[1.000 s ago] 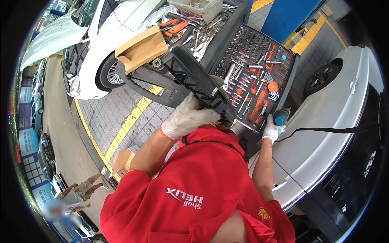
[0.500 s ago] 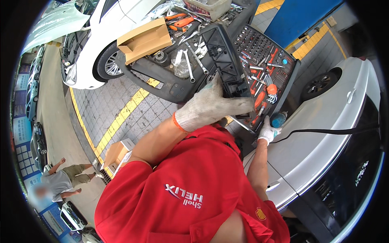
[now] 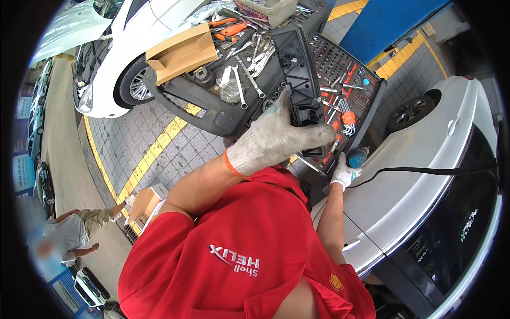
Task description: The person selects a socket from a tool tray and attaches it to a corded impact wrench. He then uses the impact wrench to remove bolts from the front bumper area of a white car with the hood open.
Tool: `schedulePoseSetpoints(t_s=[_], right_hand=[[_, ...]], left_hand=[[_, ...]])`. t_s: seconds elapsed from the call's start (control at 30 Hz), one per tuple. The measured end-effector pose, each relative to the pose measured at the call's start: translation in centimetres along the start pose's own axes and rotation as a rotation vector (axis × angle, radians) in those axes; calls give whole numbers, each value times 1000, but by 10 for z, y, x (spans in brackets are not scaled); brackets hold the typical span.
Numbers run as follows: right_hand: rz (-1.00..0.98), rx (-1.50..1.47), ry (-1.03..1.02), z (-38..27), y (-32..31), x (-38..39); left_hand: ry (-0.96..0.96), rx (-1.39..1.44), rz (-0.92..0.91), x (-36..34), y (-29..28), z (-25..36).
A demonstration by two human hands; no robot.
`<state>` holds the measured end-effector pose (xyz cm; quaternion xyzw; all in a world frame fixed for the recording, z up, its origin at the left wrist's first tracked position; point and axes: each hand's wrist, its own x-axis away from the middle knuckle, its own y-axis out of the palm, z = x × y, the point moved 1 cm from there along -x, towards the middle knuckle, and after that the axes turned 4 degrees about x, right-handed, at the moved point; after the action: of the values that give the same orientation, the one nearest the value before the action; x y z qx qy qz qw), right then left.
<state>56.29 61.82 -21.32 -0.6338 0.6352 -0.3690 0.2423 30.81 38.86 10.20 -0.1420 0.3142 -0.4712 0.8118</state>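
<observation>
Mid-frame, my left grip [image 3: 272,136] clamps a black plastic part [image 3: 297,58] — seemingly for steadiness — my right grip [image 3: 343,171], closure unclear, at the tool drawer [image 3: 371,106].

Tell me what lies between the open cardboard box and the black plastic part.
Head view: between the box and the black part lie a round metal piece, a clear bag, two wrenches and other tools.
</observation>
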Motion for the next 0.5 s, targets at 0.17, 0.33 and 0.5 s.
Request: schedulePoseSetpoints(t_s=[0.17, 0.33, 0.5], right_hand=[[2, -20, -8, 3, 2, -2], [4, -10, -36, 4, 2, -4], [3, -13, -30, 11, 7, -9]], left_hand=[[17, -110, -14, 0, 2, 2], [8, -119, -42, 1, 2, 1], [-17, -181, -73, 3, 5, -1]])
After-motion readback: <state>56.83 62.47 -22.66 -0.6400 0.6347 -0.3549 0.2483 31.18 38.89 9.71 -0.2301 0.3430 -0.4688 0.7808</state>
